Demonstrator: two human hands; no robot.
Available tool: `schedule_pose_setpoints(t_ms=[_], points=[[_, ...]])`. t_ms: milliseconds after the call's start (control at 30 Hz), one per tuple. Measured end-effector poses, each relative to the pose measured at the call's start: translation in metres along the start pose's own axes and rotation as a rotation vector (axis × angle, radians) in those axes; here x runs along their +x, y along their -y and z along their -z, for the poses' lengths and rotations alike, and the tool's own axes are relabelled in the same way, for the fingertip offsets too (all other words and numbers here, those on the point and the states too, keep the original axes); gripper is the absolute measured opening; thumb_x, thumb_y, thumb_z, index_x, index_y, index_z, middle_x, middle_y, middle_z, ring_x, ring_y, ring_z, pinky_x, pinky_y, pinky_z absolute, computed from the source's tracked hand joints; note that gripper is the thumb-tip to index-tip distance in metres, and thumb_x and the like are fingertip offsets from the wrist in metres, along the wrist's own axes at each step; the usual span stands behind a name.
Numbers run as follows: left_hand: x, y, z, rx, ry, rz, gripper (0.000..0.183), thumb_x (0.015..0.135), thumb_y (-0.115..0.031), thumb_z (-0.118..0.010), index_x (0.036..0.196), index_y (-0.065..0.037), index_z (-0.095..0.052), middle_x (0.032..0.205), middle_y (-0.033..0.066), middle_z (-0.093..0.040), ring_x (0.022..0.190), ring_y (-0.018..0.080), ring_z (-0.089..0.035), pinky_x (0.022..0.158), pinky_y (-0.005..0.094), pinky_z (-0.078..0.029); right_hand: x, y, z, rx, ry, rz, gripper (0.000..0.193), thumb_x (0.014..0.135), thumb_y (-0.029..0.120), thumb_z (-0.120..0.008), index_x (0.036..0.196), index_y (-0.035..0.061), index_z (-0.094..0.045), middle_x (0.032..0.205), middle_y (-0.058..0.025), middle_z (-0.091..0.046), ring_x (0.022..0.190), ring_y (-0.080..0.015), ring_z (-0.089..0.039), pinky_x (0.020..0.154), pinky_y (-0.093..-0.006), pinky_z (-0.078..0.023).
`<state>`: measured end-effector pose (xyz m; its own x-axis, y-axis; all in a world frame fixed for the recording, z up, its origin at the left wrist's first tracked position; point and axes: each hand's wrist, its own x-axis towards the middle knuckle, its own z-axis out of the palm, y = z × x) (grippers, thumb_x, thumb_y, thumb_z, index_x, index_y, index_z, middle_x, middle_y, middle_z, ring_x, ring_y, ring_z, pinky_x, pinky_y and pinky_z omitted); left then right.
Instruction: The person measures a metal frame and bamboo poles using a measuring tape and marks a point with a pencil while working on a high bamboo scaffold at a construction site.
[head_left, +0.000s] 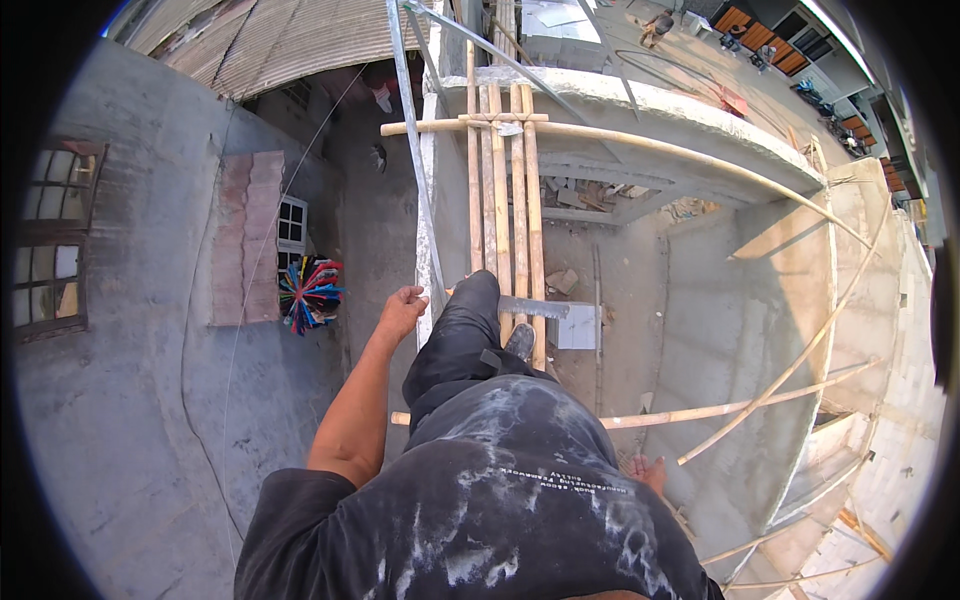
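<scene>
Use the bamboo walkway as the reference for all positions. Your left hand is just left of the walkway's near part, beside the narrow wall top; its fingers are bent, with thumb and forefinger close together. Whether they pinch or touch anything cannot be told. Your right hand is to the right of the walkway and nearer to your body, partly hidden by your torso; its grip cannot be told. The saw blade lies crosswise over the walkway's near part, beside your knee (the handle end is not clearly visible). Your shoe is at the walkway's near part. A metal bar slants along its left side. A crosspole meets the walkway's far part and extends rightward.
</scene>
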<state>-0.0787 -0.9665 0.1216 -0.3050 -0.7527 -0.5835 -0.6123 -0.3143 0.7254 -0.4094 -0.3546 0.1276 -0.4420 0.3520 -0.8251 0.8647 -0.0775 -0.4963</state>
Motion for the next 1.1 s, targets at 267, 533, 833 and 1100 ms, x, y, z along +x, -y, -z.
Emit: schedule_pose_setpoints(t_ms=[267,533,833,1100], points=[[-0.003,0.176,0.011,0.520,0.304,0.518,0.048,0.101,-0.047,-0.052,0.121,-0.009,-0.071,0.118,0.0126,-0.072,0.093,0.0299,-0.073,0.088,0.0407,-0.058,-0.095,0.128,-0.310,-0.715,0.568,0.601,0.044,0.104,0.026,-0.054,0.142,0.0067,-0.047,0.108,-0.0126,-0.066,0.091,-0.0251,-0.067,0.074,-0.0350,-0.056],[0.094,0.058,-0.015,-0.337,-0.141,0.706,0.042,0.095,-0.032,-0.067,0.129,-0.007,-0.064,0.104,0.0095,-0.073,0.083,0.0245,-0.071,0.076,0.0371,-0.055,-0.032,0.120,-0.490,-1.640,0.545,0.443,0.064,0.102,0.046,-0.051,0.147,0.0010,-0.044,0.129,-0.0207,-0.061,0.107,-0.0331,-0.065,0.091,-0.0477,-0.050],[0.184,-0.068,0.081,-0.354,-0.188,0.268,0.048,0.095,-0.029,-0.068,0.137,-0.007,-0.057,0.113,0.0058,-0.070,0.096,0.0163,-0.068,0.076,0.0328,-0.049,-0.148,0.089,-0.743,-1.903,0.798,0.769,0.079,0.100,0.054,-0.047,0.155,-0.0010,-0.034,0.155,-0.0285,-0.040,0.148,-0.0394,-0.035,0.120,-0.0425,-0.029],[0.146,-0.033,0.086,-0.533,-0.496,0.749,0.040,0.093,-0.024,-0.069,0.129,-0.007,-0.062,0.104,0.0064,-0.069,0.083,0.0172,-0.068,0.064,0.0346,-0.050,-0.163,0.100,-0.867,-1.902,0.787,0.841,0.070,0.097,0.047,-0.054,0.152,0.0030,-0.043,0.147,-0.0274,-0.051,0.135,-0.0392,-0.052,0.112,-0.0462,-0.039]])
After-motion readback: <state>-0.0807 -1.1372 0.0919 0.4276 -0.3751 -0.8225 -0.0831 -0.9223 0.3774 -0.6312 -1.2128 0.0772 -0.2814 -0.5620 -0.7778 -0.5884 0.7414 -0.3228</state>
